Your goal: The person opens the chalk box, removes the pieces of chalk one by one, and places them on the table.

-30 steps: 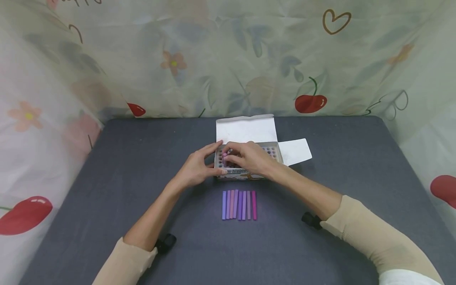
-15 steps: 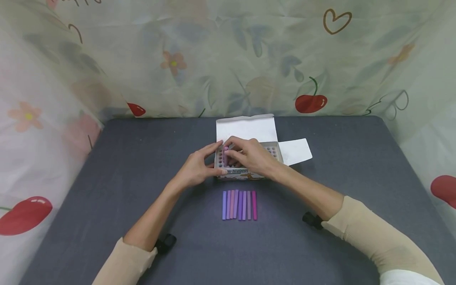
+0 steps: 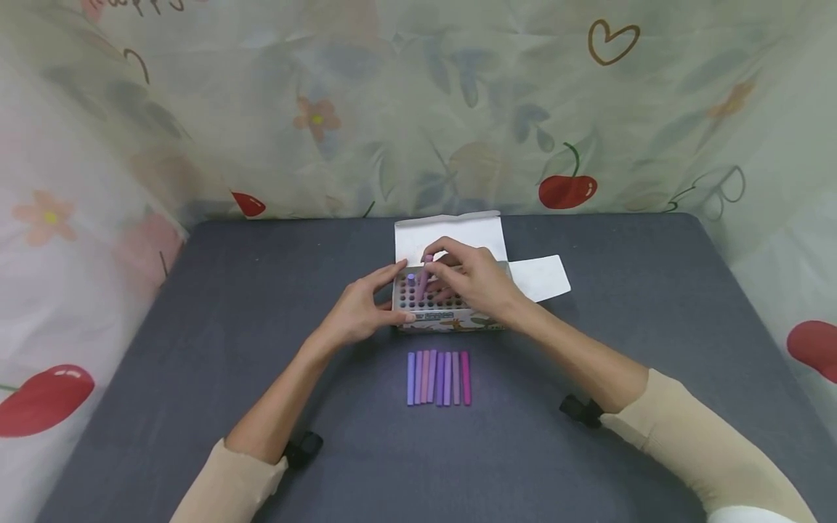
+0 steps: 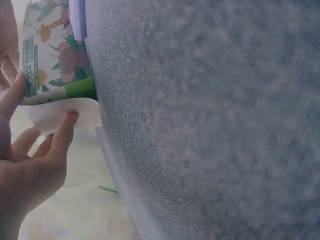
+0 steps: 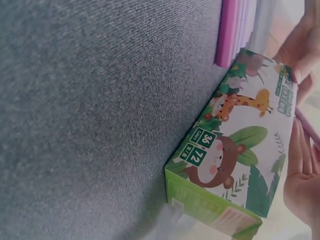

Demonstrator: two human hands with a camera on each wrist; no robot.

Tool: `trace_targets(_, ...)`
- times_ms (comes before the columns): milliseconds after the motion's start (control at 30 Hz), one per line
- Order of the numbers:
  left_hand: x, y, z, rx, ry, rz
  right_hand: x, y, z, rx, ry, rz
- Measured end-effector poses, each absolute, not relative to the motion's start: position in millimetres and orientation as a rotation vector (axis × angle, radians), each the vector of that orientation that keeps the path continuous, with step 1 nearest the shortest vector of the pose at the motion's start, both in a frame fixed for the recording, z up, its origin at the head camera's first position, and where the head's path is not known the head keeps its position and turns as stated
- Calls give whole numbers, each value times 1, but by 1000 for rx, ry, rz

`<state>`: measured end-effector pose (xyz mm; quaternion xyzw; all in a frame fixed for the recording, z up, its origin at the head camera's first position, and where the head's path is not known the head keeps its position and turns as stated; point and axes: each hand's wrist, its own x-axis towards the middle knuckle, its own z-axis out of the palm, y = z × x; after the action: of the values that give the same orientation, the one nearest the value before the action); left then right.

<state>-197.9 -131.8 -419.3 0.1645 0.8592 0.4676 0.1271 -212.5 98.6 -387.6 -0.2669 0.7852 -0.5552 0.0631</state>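
An open cardboard box (image 3: 451, 321) with animal pictures holds a grid of round holes. My left hand (image 3: 362, 309) grips its left end, thumb at the front wall and forefinger at the back corner; the left wrist view shows the fingers against the white end flap (image 4: 65, 112). Over the left part of the grid, my right hand (image 3: 477, 280) pinches a mauve chalk stick (image 3: 423, 280) between thumb and forefinger. The stick leans slightly, its lower end at the holes. A blue-violet chalk stick (image 3: 410, 279) pokes up from a hole just left of it.
In front of the box lies a row of several chalk sticks (image 3: 440, 378), blue through purple to magenta. The white lid (image 3: 451, 236) stands up behind, and a side flap (image 3: 540, 277) sticks out right. A floral curtain (image 3: 392, 109) hangs beyond the dark table (image 3: 294, 261).
My right hand has lifted and shifted right with the mauve chalk stick, which now leans. The blue-violet stick in the box has come into view. My left hand keeps its grip.
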Motion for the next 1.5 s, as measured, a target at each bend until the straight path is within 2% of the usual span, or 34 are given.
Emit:
trace_targets(800, -197, -130, -416, 466, 2520, 1336, -182, 137, -379, -415, 2337, -1729)
trace_targets(1500, -196, -132, -418, 481, 2533, 1293, -155, 160, -399, -315, 2227, -1757)
